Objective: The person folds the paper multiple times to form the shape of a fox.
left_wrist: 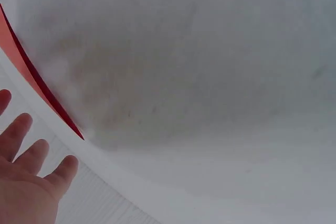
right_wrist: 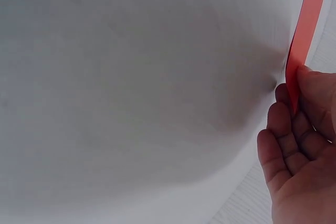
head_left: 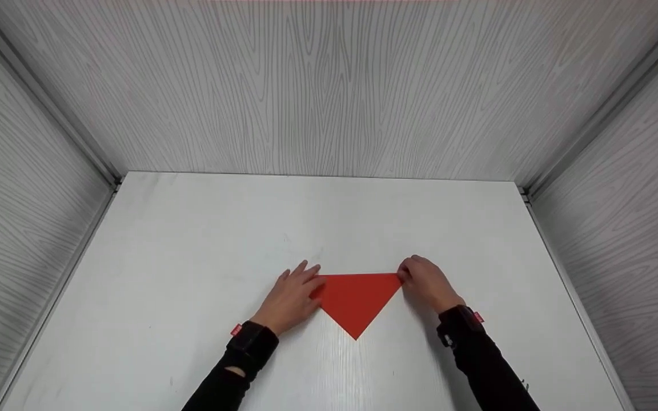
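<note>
A red sheet of paper, folded into a triangle, lies on the white table with one point toward me and its long edge at the far side. My left hand rests over its left corner, fingers spread and thumb along the slanting side. In the left wrist view those fingers look loosely extended, beside the paper's slim red corner. My right hand pinches the right corner between thumb and forefinger. The right wrist view shows the corner strip running into the grip of that hand.
The white table is enclosed by grey wood-grain panels: a back wall, a left wall and a right wall. Black bands are worn on both wrists.
</note>
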Demonstrator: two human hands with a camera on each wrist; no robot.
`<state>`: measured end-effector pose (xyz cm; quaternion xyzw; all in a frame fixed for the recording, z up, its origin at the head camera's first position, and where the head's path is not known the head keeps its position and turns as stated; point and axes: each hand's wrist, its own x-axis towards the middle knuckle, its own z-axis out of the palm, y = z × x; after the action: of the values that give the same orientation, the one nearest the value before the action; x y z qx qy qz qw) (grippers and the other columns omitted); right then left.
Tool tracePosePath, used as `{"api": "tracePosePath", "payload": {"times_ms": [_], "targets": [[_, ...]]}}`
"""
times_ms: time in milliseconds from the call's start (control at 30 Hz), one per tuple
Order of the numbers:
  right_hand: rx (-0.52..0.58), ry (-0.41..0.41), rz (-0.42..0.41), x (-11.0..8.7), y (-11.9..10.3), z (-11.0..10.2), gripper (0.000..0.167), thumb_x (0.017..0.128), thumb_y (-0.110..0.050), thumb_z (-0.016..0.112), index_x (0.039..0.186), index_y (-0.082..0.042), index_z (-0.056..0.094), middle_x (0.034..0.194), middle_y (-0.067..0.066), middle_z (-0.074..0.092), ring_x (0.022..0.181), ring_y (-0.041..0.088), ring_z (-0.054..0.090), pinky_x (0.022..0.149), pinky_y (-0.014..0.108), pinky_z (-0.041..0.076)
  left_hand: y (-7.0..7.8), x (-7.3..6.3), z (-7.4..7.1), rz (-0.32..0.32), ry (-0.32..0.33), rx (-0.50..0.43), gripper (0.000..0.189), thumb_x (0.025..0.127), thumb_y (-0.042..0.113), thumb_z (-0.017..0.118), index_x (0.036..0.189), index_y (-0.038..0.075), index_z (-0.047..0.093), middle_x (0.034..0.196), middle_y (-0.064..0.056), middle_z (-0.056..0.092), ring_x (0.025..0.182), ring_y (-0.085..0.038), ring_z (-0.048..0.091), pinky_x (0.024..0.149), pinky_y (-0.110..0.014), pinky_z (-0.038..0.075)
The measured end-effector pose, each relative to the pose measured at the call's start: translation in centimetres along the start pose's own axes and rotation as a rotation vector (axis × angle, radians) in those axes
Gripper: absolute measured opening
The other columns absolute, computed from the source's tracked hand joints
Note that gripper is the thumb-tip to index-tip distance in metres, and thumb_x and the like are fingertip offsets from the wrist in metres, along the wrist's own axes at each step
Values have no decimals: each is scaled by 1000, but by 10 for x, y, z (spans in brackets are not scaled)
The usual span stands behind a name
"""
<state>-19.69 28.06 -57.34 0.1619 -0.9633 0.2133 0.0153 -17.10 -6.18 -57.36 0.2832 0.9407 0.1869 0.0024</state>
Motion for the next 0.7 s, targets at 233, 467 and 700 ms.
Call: {"api": "tracePosePath", "payload": {"times_ms": [233, 467, 700], "targets": [[0, -9, 25, 3, 4, -4, 6, 95, 1, 67, 96, -3, 72, 90, 8, 64, 87, 27, 62, 82, 43, 55, 10, 1, 4, 81, -78, 14, 57, 96, 36, 71, 147, 13, 59, 156, -10, 50, 149, -34, 37, 120, -54, 31], [2, -7, 40, 4, 7, -6, 4, 96, 0, 67, 96, -1, 71, 91, 10, 64, 87, 28, 61, 82, 44, 55, 12, 3, 8, 58, -94, 2, 57, 97, 38, 70, 147, 13, 59, 153, -10, 53, 146, -32, 42, 119, -48, 35], [3, -12, 63, 8, 8, -5, 6, 96, -1, 65, 96, -3, 70, 90, 8, 63, 87, 26, 59, 82, 42, 54, 10, 7, 11, 33, -78, -7, 51, 97, 37, 69, 143, 16, 63, 154, -11, 51, 148, -34, 40, 118, -57, 33]]}}
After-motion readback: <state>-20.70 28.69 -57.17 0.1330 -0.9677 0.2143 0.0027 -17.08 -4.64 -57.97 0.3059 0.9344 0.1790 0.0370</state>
